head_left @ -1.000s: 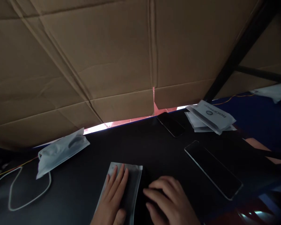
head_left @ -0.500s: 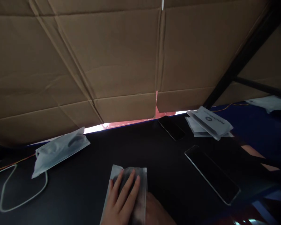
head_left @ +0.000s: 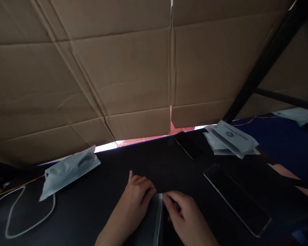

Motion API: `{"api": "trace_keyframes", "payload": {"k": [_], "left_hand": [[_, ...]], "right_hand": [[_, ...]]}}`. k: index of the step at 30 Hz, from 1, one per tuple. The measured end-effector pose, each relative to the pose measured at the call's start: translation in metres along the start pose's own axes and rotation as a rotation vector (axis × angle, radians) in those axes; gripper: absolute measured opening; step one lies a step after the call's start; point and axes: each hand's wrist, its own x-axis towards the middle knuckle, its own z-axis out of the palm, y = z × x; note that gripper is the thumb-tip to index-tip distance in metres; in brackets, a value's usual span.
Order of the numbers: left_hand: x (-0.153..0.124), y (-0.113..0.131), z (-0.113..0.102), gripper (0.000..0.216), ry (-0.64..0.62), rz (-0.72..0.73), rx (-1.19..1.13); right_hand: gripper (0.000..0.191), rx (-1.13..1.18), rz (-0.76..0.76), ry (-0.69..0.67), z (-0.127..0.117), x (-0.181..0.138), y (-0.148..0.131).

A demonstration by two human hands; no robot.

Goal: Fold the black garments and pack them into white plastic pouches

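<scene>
Hands met at the near middle of the black counter (head_left: pixel 169 164), over a grey translucent plastic pouch (head_left: pixel 157 213) that lay flat between them and ran off the near edge of the view. The left hand (head_left: pixel 136 196) covered the pouch's far left part, its grip pressed together, with the fingers curled down over the pouch's far edge. The right hand (head_left: pixel 186 213) sat just to the right, with bent fingertips touching the pouch's far right corner; I could not tell whether that grip pinched it.

At far right lay a stack of grey printed pouches (head_left: pixel 229 138). The top one bore a round logo and a line of dark capitals, upside down and too small to read surely. A small dark phone (head_left: pixel 188 145) lay just left of the stack, and a long dark phone (head_left: pixel 236 198) lay nearer, at right. At left sat a crumpled grey plastic bag (head_left: pixel 69 169) beside a looped white cable (head_left: pixel 28 218). A brown creased cardboard wall (head_left: pixel 118 68) stood behind it all.
</scene>
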Motion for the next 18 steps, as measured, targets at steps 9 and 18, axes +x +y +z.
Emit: {"api": "trace_keyframes", "payload": {"k": [9,18], "left_hand": [[-0.005,0.016,0.002,0.027,0.003,0.014,-0.115],[0.005,-0.009,-0.015,0.035,0.326,-0.049,-0.034]], "right_hand": [[0.027,0.134,-0.038,-0.012,0.009,0.003,0.0],[0.019,-0.094,-0.17,-0.344,0.047,-0.01,0.038]]}}
